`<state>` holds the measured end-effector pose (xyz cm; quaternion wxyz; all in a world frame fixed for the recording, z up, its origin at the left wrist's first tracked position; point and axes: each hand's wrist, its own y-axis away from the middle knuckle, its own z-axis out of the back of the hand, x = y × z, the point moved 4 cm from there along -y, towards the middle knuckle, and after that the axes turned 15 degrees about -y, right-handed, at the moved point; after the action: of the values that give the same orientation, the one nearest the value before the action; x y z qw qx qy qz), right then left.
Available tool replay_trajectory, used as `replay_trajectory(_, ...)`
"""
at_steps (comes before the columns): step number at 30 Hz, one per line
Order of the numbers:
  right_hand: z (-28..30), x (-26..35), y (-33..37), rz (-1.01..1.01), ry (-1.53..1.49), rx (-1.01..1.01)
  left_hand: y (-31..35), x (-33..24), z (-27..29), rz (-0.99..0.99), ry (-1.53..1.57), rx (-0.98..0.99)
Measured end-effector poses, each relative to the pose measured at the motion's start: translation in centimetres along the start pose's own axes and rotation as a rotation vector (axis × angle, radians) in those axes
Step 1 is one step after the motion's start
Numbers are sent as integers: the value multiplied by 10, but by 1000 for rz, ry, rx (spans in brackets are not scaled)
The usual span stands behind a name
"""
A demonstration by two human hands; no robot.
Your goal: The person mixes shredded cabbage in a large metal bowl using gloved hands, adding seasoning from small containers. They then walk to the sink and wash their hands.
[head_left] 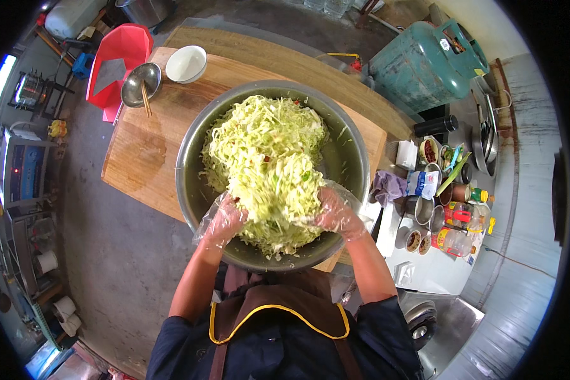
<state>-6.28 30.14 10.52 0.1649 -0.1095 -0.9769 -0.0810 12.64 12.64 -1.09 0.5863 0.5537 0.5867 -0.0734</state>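
A wide steel bowl (pixel 349 166) is filled with a heap of shredded cabbage (pixel 266 142), pale green with a few red and darker green bits. My left hand (pixel 227 218), in a clear plastic glove, is at the near left of the heap, its fingers closed around a clump. On the near right, my right hand (pixel 337 212), gloved the same way, grips the other side of that clump. Between both hands the shreds are lifted above the near part of the bowl. Cabbage hides most of my fingertips.
Beneath the bowl lies a wooden board (pixel 130 171). A white bowl (pixel 187 64) and a small metal bowl (pixel 133 85) with chopsticks (pixel 145 99) stand at its far left. Beyond is a red chair (pixel 123 47). A green gas cylinder (pixel 418 63) stands far right, above bottles (pixel 453 240) and seasoning bowls (pixel 413 239).
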Motion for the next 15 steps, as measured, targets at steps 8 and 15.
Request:
replay_trajectory(8,36,40,-18,225,1031,-175,16,-42,8,-110,510,-349)
replay_trajectory(15,144,98,-81,156,1333,-612,-55,-60,54,-118,-1022,-582)
